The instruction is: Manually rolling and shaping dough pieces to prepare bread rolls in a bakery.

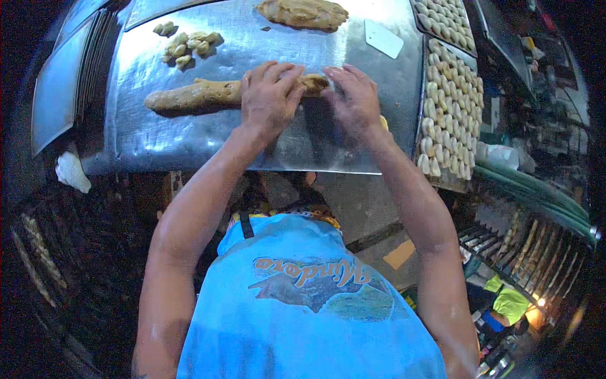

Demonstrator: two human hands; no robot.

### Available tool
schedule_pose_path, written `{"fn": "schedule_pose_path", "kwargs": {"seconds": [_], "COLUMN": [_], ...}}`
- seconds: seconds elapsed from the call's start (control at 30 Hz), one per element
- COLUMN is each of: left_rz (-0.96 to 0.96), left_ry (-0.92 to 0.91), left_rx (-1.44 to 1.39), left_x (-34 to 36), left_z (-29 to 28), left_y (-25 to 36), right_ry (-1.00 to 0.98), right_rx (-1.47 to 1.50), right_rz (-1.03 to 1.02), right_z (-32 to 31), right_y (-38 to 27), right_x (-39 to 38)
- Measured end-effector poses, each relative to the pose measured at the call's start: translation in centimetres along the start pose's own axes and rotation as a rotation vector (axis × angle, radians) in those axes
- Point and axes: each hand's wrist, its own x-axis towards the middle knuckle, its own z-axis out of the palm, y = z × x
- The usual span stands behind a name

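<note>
A long, rough log of tan dough [196, 96] lies across the metal worktop. My left hand [270, 95] is closed over the log toward its right part, fingers draped across the top. My right hand [355, 100] is at the log's right end, its thumb and forefinger on either side of the tip; the hand is slightly blurred. Just past my right wrist, a small yellowish piece of dough [383, 123] shows in part. Several torn dough lumps [189, 47] sit beyond the log at the left. A bigger dough mass [303, 14] rests at the far side.
A white flat scraper-like plate [383, 39] lies at the far right of the metal worktop [189, 142]. Trays of small shaped dough pieces [447, 107] line the right side. Stacked metal trays [60, 95] stand at the left. A person in a yellow-green top [510, 304] is at lower right.
</note>
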Motion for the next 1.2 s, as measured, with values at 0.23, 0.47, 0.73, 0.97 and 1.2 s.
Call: {"fn": "schedule_pose_path", "kwargs": {"seconds": [0.23, 0.47, 0.73, 0.97, 1.2], "left_rz": [0.053, 0.004, 0.046, 0.066, 0.054], "left_ry": [-0.052, -0.065, -0.004, -0.089, -0.205], "left_rx": [-0.091, 0.089, 0.066, -0.188, -0.051], "left_x": [-0.2, -0.2, -0.3, -1.2, -0.9], "left_z": [0.0, 0.6, 0.0, 4.6, 7.7], "left_y": [-2.4, -0.6, 0.0, 9.6, 12.4], "right_ry": [-0.048, -0.114, -0.362, -0.029, -0.039], "right_rx": [0.018, -0.018, -0.089, 0.651, 0.307], "right_rz": [-0.143, -0.091, -0.051, 0.459, 0.372], "right_z": [1.0, 0.5, -4.9, -7.2, -8.5], "right_y": [-0.2, -1.8, 1.0, 5.6, 4.7], "right_x": [1.1, 1.5, 0.6, -9.8, -10.3]}}
